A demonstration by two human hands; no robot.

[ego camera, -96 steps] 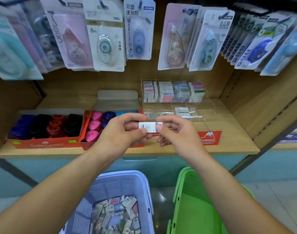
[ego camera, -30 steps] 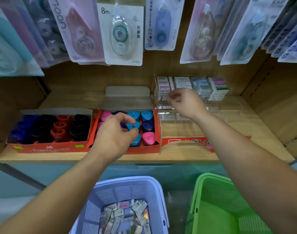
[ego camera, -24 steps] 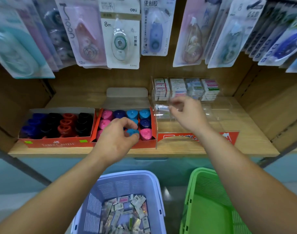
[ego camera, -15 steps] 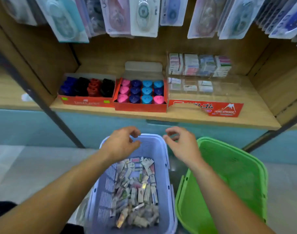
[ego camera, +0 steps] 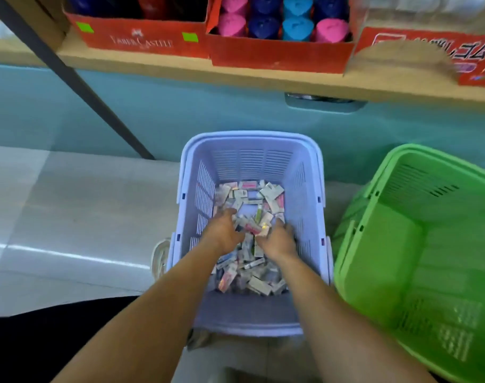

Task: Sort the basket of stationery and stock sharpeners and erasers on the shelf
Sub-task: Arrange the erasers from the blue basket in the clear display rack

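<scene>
Lavender slotted plastic basket [ego camera: 252,146] stands on the pale tiled floor [ego camera: 70,217], just in front of and below the edge of the wooden shelf [ego camera: 158,67]. Its bottom is covered by a loose heap of small boxed erasers [ego camera: 249,193], mostly white wrappers with pink, green and blue print.

Both bare forearms reach down into it from the near side. The left hand [ego camera: 224,234] is sunk into the left half of the heap and the right hand [ego camera: 277,240] into the right half. The two hands are close together, with a few packs standing up between them. The fingers of both hands are buried among the packs and blurred, so I cannot tell whether they are apart, together or clamped on anything.

Just to the right of the lavender basket sits a bright green plastic basket [ego camera: 418,244], its rim very near the lavender one.

On the shelf above, a red cardboard box printed FABER-CASTELL [ego camera: 142,41] stands at the left. Touching its right side is a second red cardboard tray [ego camera: 280,55] that holds rows of pink, dark blue and light blue rounded sharpeners [ego camera: 296,26]. Right of that is a clear plastic display case with a red label [ego camera: 473,56].

A teal panel [ego camera: 180,111] runs beneath the shelf, and a dark metal post [ego camera: 70,76] slants across it down to the floor.
</scene>
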